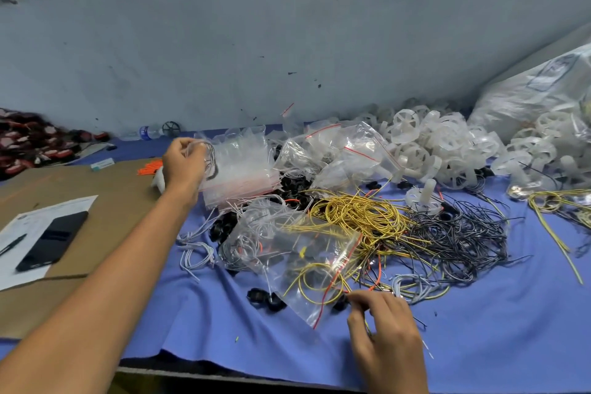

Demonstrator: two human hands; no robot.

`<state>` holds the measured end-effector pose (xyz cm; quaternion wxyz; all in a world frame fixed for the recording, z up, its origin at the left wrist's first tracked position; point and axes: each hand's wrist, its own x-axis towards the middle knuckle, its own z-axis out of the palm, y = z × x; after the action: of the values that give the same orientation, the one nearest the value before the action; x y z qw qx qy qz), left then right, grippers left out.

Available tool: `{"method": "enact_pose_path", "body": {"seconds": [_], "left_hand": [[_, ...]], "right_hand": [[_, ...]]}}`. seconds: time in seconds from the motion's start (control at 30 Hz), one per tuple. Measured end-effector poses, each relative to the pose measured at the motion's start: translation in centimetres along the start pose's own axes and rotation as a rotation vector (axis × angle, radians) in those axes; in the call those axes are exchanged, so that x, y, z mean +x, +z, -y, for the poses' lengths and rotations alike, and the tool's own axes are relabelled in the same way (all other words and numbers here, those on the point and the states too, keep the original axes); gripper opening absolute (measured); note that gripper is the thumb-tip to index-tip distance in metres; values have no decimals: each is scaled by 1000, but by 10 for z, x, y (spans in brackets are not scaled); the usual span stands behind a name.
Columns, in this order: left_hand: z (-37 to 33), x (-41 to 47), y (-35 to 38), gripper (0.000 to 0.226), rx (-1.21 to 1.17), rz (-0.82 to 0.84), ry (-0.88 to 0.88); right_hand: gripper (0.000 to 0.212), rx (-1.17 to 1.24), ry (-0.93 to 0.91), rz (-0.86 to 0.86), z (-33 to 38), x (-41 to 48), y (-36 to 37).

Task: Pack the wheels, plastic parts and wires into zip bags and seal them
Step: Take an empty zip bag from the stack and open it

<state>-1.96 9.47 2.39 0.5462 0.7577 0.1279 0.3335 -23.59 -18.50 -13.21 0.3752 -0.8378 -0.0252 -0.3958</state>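
My left hand reaches far across the blue cloth and grips a small clear zip bag with dark wire in it, right beside a stack of empty zip bags. My right hand sits near the front edge and pinches a thin yellow wire next to a zip bag that holds yellow and white wires. Behind that bag a tangle of yellow wires and black wires covers the cloth. White plastic wheels are heaped at the back right. Small black plastic parts lie by the bag.
A brown cardboard sheet on the left carries a paper form, a black phone and a pen. A large white sack stands at the far right. A water bottle lies by the wall. Dark red items are piled at far left.
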Motion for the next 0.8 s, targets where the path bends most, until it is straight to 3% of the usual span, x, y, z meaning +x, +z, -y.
{"method": "enact_pose_path", "body": {"seconds": [0.13, 0.33, 0.43, 0.47, 0.53, 0.63, 0.73, 0.8], "left_hand": [[-47, -15, -17, 12, -249, 134, 25], [-84, -38, -20, 20, 60, 268, 7], [-92, -82, -17, 21, 72, 534, 1], [-91, -108, -15, 22, 70, 646, 18], [-83, -170, -9, 23, 64, 847, 32], [-68, -252, 3, 26, 36, 967, 8], [-53, -285, 9, 30, 55, 996, 13], [-40, -285, 9, 32, 146, 1045, 111]], "right_hand": [[13, 29, 100, -11, 4, 0, -3], [27, 119, 247, 121, 10, 4, -15], [20, 250, 346, 90, 19, 2, -30], [10, 328, 388, 96, 23, 2, -36], [21, 604, 528, 194, 32, 4, -44], [15, 966, 656, 319, 42, 5, -49], [16, 945, 719, 260, 37, 1, -53], [19, 894, 752, 243, 24, -1, -56]]}}
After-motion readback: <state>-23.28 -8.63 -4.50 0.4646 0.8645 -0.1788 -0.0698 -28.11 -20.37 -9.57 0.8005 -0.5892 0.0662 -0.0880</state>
